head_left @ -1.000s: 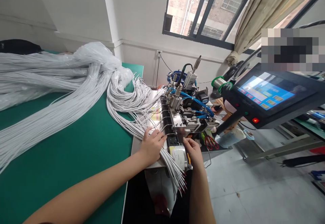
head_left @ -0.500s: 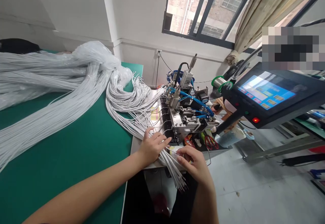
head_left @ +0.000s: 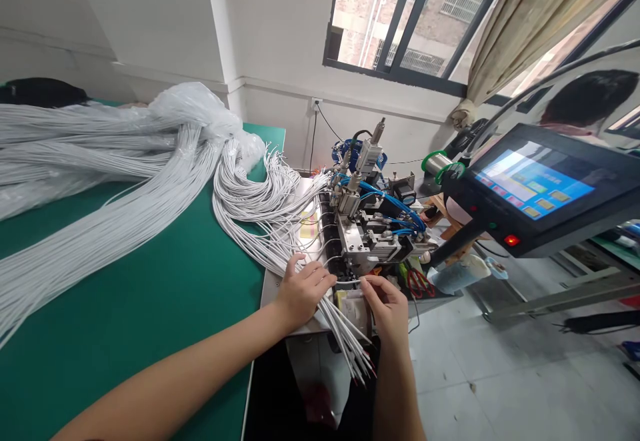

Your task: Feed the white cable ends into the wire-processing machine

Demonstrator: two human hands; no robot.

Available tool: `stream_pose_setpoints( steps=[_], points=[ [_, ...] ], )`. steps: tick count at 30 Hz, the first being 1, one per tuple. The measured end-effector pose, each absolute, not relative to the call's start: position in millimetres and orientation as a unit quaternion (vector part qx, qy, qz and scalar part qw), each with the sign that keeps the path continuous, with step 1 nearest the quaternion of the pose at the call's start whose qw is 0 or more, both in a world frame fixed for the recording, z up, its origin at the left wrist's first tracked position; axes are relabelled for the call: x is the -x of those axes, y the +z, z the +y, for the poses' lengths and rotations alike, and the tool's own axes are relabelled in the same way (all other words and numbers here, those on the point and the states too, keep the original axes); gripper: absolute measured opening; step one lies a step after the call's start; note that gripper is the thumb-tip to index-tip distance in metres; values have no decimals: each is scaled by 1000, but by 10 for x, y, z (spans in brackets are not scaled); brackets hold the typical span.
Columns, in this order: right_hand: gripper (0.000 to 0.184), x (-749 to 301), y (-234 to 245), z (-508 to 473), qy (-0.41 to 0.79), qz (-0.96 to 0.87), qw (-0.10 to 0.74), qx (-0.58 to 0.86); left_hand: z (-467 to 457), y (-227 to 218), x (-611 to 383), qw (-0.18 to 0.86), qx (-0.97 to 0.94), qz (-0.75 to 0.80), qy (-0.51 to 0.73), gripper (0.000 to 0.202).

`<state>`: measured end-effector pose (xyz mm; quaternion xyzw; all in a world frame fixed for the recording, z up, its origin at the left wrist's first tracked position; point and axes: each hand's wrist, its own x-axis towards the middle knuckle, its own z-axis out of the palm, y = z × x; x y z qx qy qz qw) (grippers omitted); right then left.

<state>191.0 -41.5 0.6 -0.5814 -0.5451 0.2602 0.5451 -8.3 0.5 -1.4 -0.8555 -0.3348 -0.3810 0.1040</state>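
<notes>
My left hand [head_left: 304,292] is closed over a bundle of thin white cables [head_left: 347,341], whose ends fan out past it toward me over the bench edge. With fingertips pinched, my right hand [head_left: 385,304] holds the end of a single white cable [head_left: 349,282], which runs across from my left hand. That cable lies in front of the near end of a benchtop machine [head_left: 360,221] with metal cylinders and blue air hoses. Several more cables reach from the pile into the machine's black side rail [head_left: 330,228].
A green table [head_left: 200,308] on the left carries long white cable bundles [head_left: 115,228], partly in clear plastic. On the right stand a control screen [head_left: 540,174], a wire spool [head_left: 441,165] and red-handled scissors [head_left: 419,282]. Another person's head [head_left: 590,98] shows behind the screen.
My right hand has moved up to the near end of the machine, drawing one cable straight out from the bundle. My left hand stays on the bundle. The view has shifted slightly.
</notes>
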Motion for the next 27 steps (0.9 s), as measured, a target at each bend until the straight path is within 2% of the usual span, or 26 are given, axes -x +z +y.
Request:
stream_pose_setpoints(
  steps=[4, 12, 21, 27],
  points=[
    [27, -1884, -25, -407, 270, -527, 555, 584, 7, -51, 97, 98, 870, -320, -362, 25],
    [27, -1903, 57, -448, 279, -581, 516, 565, 24, -80, 86, 92, 867, -330, -362, 20],
    [29, -1984, 82, -451, 338, -592, 473, 558, 31, -43, 67, 97, 867, -341, -350, 24],
    [30, -1958, 107, -485, 324, -620, 462, 545, 26, -15, 60, 103, 866, -350, -341, 24]
  ],
)
